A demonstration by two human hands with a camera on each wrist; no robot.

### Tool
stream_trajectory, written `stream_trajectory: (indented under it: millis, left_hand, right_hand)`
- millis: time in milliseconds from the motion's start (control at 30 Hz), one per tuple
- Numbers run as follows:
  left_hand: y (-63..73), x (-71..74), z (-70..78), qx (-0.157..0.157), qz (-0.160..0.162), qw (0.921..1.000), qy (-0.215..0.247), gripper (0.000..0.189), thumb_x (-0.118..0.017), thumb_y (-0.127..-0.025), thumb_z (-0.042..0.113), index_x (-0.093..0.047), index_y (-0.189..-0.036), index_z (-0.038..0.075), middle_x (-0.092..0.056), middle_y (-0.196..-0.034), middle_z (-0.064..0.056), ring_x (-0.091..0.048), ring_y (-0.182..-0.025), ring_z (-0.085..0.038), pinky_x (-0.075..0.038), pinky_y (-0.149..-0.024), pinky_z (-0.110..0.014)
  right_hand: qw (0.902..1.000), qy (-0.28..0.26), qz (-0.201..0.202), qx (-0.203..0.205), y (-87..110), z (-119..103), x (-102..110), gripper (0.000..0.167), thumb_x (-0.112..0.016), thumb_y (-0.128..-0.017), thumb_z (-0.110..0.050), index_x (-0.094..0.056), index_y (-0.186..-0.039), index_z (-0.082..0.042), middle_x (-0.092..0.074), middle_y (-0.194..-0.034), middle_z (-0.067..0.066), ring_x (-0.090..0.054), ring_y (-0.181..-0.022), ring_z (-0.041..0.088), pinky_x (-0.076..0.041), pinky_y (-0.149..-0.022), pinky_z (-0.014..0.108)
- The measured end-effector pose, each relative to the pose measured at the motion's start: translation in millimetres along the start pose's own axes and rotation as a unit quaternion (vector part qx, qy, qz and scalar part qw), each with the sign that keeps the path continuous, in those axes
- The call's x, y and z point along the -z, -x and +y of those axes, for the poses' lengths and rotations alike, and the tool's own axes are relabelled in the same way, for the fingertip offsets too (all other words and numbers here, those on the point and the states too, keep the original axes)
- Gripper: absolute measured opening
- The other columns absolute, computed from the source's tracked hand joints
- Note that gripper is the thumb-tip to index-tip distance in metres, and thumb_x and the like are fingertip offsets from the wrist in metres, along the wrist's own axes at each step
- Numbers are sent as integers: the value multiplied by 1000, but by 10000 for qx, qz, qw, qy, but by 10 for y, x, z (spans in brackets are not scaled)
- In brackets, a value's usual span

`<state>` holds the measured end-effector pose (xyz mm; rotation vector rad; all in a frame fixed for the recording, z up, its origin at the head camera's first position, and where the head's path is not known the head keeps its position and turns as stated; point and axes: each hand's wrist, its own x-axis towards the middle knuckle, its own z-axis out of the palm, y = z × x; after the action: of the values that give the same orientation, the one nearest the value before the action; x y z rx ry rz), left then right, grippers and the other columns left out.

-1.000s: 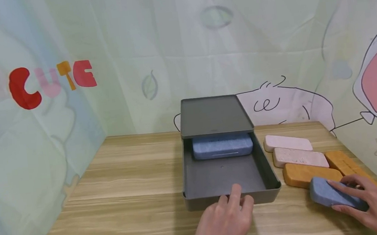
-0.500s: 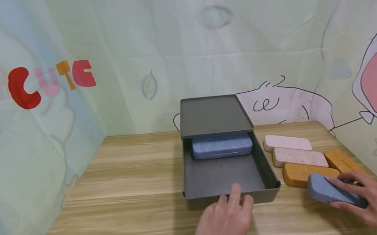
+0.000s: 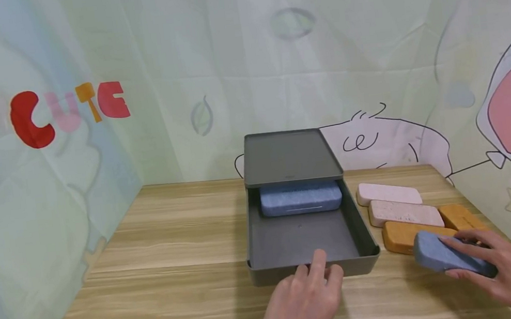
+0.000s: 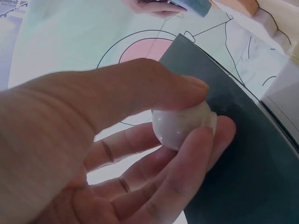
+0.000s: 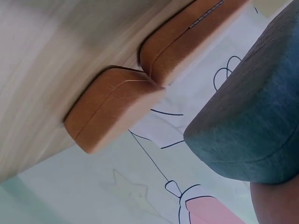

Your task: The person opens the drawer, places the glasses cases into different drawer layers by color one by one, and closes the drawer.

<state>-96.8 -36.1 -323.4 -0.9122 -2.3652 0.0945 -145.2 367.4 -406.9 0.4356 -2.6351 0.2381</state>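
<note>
My left hand (image 3: 300,300) is at the front of an open grey drawer (image 3: 311,271). In the left wrist view its thumb and fingers pinch a glossy white round knob (image 4: 177,125), which the hand hides in the head view. Inside the drawer, at the back, lies a blue glasses case (image 3: 301,201), partly under the grey top (image 3: 290,156). On the right, my right hand (image 3: 505,268) grips another blue glasses case (image 3: 448,256) between thumb and fingers. That case is raised and tilted, partly covering an orange case (image 3: 399,237) behind it.
Two pale pink cases (image 3: 387,194) lie right of the drawer, with a second orange case (image 3: 462,216) beside them. Bare wooden tabletop (image 3: 178,271) stretches to the left. A printed curtain (image 3: 164,138) borders the table at the back and sides.
My right hand has lifted the blue glasses case slightly and shifted it a little left, uncovering more of the orange case at the right. The left hand and drawer have stayed put.
</note>
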Motion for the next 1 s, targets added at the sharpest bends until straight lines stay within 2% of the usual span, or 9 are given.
stream_trajectory:
  millis: [133,233,367,433,600,700,933,1000]
  left_hand:
    - [-1,-4,0,3,81,10000,-36,9,-73,-92,17,-70,-100,17,-59,-98,-1,-35,-49,-5,-32,-40,-14]
    - [-1,2,0,-13,-15,10000,26,9,-73,-93,17,-70,-102,17,-59,-99,-1,-36,-50,-5,-32,-40,-14]
    - [0,8,2,-30,-185,9998,112,9,-71,-94,17,-70,-103,17,-60,-101,-1,-37,-50,-5,-32,-40,-14]
    - [1,8,3,-30,-201,9997,109,9,-71,-94,17,-70,-103,18,-60,-102,-2,-37,-50,-5,-32,-40,-14]
    - [0,-1,4,-5,1,10000,-8,9,-73,-92,17,-71,-101,18,-61,-101,-2,-36,-49,-5,-32,-40,-14]
    - [-1,-2,4,8,72,10000,-49,8,-74,-92,17,-71,-99,18,-61,-100,-1,-35,-49,-5,-31,-40,-14]
    - [-5,-1,9,14,-329,9993,179,10,-72,-94,18,-70,-103,18,-60,-101,-1,-36,-51,-5,-30,-40,-14]
    - [-2,7,7,-1,-269,9995,159,8,-72,-93,17,-70,-102,18,-60,-100,-1,-35,-50,-5,-30,-40,-14]
  right_hand:
    - [9996,-50,219,166,-26,-5,17,69,-94,-62,-38,-73,-127,-29,-65,-114,5,-51,-101,15,-42,-72,23]
    - [9994,-38,274,208,-32,-12,24,70,-94,-62,-38,-72,-128,-32,-64,-114,3,-49,-101,11,-42,-72,21]
    - [9996,18,207,196,-44,-37,40,72,-94,-63,-39,-70,-130,-33,-64,-115,4,-50,-100,17,-46,-69,30]
    - [9994,32,232,236,-55,-46,54,73,-94,-62,-39,-70,-131,-34,-64,-115,3,-49,-100,15,-47,-68,32]
    - [9986,54,367,369,-97,-63,96,74,-95,-60,-39,-70,-130,-36,-63,-116,2,-46,-100,6,-48,-67,31]
    - [9985,46,371,395,-117,-79,116,74,-95,-60,-38,-70,-130,-35,-63,-117,1,-47,-101,7,-48,-69,26]
    - [9984,118,358,431,-154,-130,162,72,-94,-61,-40,-71,-128,-35,-63,-118,2,-50,-99,16,-48,-70,24]
    - [9982,90,392,456,-167,-146,172,71,-95,-60,-39,-72,-127,-34,-64,-118,2,-51,-99,17,-44,-73,16]
